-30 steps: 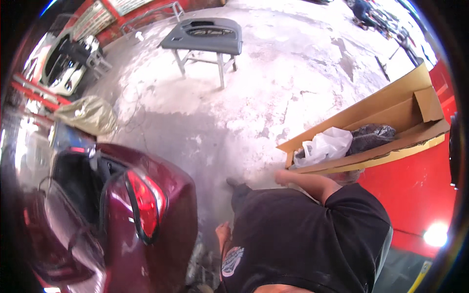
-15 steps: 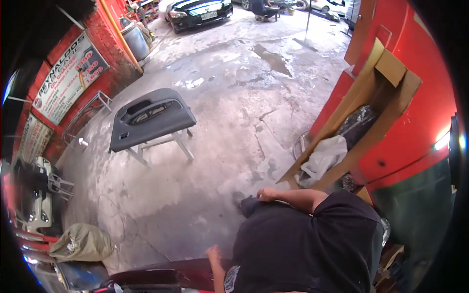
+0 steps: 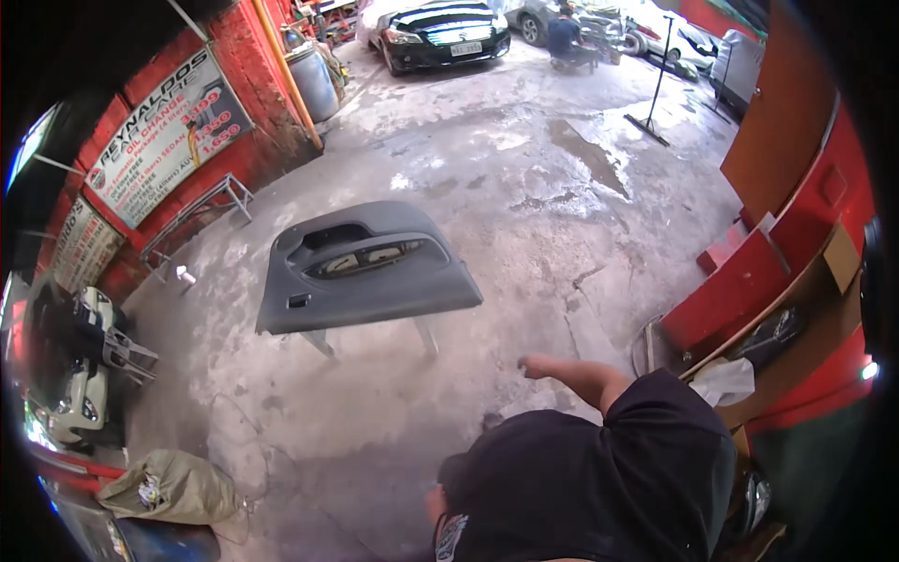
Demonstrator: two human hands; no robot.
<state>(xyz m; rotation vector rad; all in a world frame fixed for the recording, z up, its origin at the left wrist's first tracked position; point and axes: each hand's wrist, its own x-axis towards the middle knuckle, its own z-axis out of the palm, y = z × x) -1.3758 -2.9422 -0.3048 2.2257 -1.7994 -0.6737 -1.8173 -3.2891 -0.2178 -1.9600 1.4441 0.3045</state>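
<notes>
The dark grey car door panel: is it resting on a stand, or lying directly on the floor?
On a stand: two pale legs show below the near edge of the door panel, which sits above the floor.

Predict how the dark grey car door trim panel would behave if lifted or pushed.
The car door trim panel is probably stiff: its moulded shape shows no sag over the stand. Pushed, it might slide, as nothing visibly fastens it.
</notes>
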